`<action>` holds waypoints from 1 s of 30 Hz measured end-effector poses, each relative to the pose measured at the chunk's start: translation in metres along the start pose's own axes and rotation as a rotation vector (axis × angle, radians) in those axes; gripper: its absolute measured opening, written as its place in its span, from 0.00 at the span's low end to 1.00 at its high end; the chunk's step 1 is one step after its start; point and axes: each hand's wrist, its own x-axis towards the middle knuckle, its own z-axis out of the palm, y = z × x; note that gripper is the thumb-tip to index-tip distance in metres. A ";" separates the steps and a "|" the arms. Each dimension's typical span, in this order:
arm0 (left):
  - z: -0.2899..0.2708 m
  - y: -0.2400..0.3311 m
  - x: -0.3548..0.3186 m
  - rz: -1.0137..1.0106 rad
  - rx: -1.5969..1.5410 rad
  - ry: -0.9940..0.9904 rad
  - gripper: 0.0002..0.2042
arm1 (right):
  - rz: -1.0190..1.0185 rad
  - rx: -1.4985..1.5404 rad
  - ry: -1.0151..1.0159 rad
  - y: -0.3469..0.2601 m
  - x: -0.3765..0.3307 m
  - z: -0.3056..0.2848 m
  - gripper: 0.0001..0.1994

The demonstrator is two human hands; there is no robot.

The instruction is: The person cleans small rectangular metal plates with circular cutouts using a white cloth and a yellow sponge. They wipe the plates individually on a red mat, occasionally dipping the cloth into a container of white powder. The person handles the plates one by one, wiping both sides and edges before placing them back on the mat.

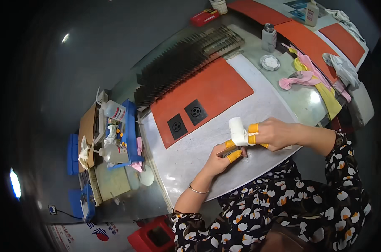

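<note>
My left hand [219, 159], with yellow finger covers, is closed on a thin flat plate [227, 152] seen almost edge-on; its face is mostly hidden. Against it works my right hand [272, 133], also in yellow finger covers, its fingers wrapped round a folded white wiping cloth [237, 129]. Both hands are over a white sheet [190, 168] close to my body. Beyond them, on an orange-red mat [224, 84], lie two dark square plates, a left one [172, 131] and a right one [203, 118], each with a round, holed centre.
A long rack of upright dark plates [173, 67] stands behind the mat. At left, a blue tray [131, 122] holds white squeeze bottles [115, 153]. To the right are a capped bottle [269, 40], a dish of white material [270, 62] and pink and yellow cloths [304, 78].
</note>
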 end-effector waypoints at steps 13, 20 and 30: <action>0.013 0.008 0.005 -0.211 -0.011 0.018 0.06 | -0.103 -0.022 -0.076 -0.008 0.020 -0.009 0.06; 0.007 -0.008 0.006 -0.148 -0.022 0.043 0.09 | -0.032 -0.039 -0.155 -0.008 0.023 -0.005 0.09; -0.023 0.030 0.008 0.098 -0.964 0.449 0.24 | 0.160 -0.109 0.174 0.013 -0.033 0.022 0.17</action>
